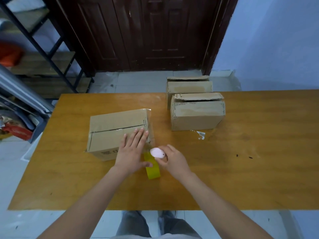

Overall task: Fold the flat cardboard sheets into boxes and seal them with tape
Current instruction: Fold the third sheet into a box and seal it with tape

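Cardboard box [117, 130], print illegible, under my flat, straight-fingered left hand [133, 149]; my right hand [172, 159] at its 3 o'clock grips a pink cutter [157, 153] above the yellow tape roll [152, 168].

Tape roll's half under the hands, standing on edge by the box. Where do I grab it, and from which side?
Probably pinch the tape roll across its flat faces, coming from above at its near end. It stands on edge on the table, and the left hand and right hand crowd its far end.
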Demonstrator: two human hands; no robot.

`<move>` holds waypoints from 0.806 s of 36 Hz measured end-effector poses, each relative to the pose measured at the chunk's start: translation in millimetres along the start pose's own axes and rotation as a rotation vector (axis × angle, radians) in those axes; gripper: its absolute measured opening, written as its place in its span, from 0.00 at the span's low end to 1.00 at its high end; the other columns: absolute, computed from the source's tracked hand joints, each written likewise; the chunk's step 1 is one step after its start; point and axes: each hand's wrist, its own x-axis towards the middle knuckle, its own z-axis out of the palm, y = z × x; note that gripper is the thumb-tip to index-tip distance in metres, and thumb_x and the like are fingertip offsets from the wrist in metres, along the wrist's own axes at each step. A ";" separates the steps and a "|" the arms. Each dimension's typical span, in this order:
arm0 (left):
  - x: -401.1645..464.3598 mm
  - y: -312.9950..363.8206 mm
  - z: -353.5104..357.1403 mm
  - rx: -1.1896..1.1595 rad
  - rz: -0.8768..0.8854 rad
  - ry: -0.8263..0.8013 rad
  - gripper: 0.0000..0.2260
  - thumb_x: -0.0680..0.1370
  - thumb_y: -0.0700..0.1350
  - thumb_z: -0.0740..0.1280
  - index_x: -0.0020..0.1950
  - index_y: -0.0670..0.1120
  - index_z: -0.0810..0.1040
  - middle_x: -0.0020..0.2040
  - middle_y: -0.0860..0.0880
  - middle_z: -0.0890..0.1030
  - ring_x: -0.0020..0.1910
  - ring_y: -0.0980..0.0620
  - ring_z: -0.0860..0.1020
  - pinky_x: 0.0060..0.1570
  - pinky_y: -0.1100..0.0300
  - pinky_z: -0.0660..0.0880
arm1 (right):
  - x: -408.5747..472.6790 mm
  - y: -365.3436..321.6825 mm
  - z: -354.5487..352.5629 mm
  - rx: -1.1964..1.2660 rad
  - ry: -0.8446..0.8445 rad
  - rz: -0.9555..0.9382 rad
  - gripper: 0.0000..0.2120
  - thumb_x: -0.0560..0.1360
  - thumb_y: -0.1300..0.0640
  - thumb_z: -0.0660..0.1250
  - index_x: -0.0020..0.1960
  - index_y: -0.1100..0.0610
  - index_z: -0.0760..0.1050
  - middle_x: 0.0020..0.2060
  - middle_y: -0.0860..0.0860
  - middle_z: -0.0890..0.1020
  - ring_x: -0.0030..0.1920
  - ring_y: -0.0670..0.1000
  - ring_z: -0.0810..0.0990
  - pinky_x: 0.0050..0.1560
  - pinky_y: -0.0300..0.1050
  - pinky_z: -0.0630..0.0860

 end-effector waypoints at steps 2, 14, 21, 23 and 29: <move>0.1 0.0 0.7 -0.002 0.001 -0.010 0.58 0.52 0.73 0.72 0.74 0.45 0.59 0.73 0.45 0.67 0.72 0.47 0.63 0.68 0.45 0.55 | -2.7 -0.3 2.0 0.002 0.023 0.053 0.17 0.73 0.51 0.68 0.60 0.56 0.75 0.51 0.52 0.77 0.49 0.53 0.76 0.44 0.45 0.72; -0.6 1.1 0.7 0.034 -0.034 -0.045 0.58 0.55 0.74 0.69 0.76 0.46 0.55 0.76 0.46 0.60 0.75 0.47 0.55 0.70 0.45 0.50 | -20.8 71.4 -0.1 -0.273 0.046 0.649 0.14 0.77 0.52 0.62 0.59 0.57 0.74 0.59 0.53 0.72 0.60 0.56 0.69 0.55 0.49 0.70; -2.0 1.4 3.1 0.020 -0.012 -0.017 0.58 0.53 0.75 0.70 0.75 0.45 0.60 0.74 0.45 0.64 0.74 0.47 0.60 0.69 0.44 0.53 | -2.6 29.5 11.2 0.111 0.042 0.398 0.27 0.75 0.47 0.66 0.70 0.55 0.66 0.70 0.52 0.62 0.71 0.53 0.58 0.69 0.49 0.60; -1.5 0.8 3.5 0.008 -0.006 -0.009 0.58 0.53 0.74 0.70 0.75 0.45 0.59 0.74 0.45 0.64 0.74 0.47 0.58 0.68 0.45 0.54 | 5.9 7.3 21.3 0.339 -0.056 0.343 0.25 0.72 0.46 0.69 0.66 0.55 0.71 0.67 0.51 0.64 0.69 0.51 0.59 0.69 0.45 0.57; 0.0 -0.2 3.8 0.005 -0.002 -0.019 0.56 0.56 0.74 0.68 0.76 0.46 0.57 0.75 0.46 0.63 0.74 0.48 0.55 0.68 0.45 0.53 | 21.8 -14.3 45.1 0.705 -0.109 0.403 0.10 0.70 0.62 0.73 0.42 0.48 0.77 0.58 0.55 0.71 0.62 0.53 0.72 0.67 0.47 0.67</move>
